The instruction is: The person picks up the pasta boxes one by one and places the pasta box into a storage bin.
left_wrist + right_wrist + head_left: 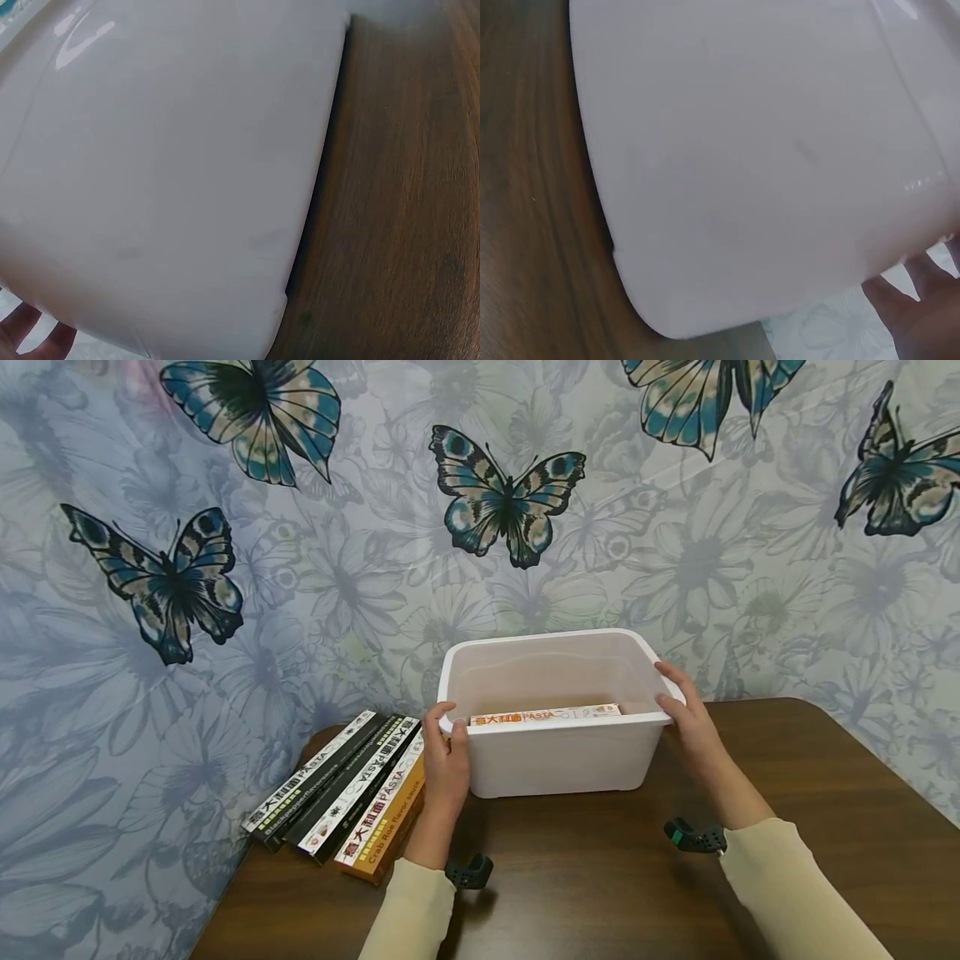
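A white plastic bin [562, 760] stands on the brown table between both hands. Inside it, a white-topped pasta box [544, 715] shows just above the front rim. My left hand [446, 764] grips the bin's left rim, thumb at the front corner. On the opposite side my right hand [693, 727] holds the right rim, its fingers curled at the edge. Both wrist views are mostly filled by the bin's smooth wall [172, 165], with fingertips [922, 281] against its side in the right wrist view. The bin's floor is hidden.
Left of the bin lie two black pasta boxes [318, 777] and an orange one [386, 814], side by side at a slant. The wooden table [585, 877] meets a wall [360, 577] papered with flowers and butterflies. Each wrist wears a dark band [695, 837].
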A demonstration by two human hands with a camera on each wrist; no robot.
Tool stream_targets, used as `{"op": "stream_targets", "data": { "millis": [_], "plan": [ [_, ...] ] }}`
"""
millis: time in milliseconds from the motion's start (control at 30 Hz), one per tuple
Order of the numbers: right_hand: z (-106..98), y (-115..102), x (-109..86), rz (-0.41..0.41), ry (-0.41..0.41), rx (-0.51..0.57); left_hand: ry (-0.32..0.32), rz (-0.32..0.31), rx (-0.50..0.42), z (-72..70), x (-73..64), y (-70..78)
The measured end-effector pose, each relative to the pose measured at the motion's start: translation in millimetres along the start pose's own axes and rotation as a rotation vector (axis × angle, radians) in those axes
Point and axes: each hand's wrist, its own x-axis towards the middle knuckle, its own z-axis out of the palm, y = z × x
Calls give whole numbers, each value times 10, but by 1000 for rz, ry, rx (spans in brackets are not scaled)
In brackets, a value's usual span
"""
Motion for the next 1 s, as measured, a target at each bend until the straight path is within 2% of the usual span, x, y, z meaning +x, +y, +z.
{"op": "stream_targets", "data": {
  "millis": [133, 433, 600, 800, 1000],
  "plan": [
    [43, 1, -57, -7, 41, 3, 22, 11, 34, 5, -23, 1],
    [73, -56, -151, 12, 104, -2, 123, 126, 140, 61, -73, 8],
    [82, -71, -186, 6, 125, 15, 160, 173, 149, 87, -81, 2],
    [107, -47, -218, -19, 181, -3, 168, 177, 152, 91, -84, -4],
    [127, -25, -263, -45, 218, 35, 165, 148, 150, 96, -84, 4]
  ]
}}
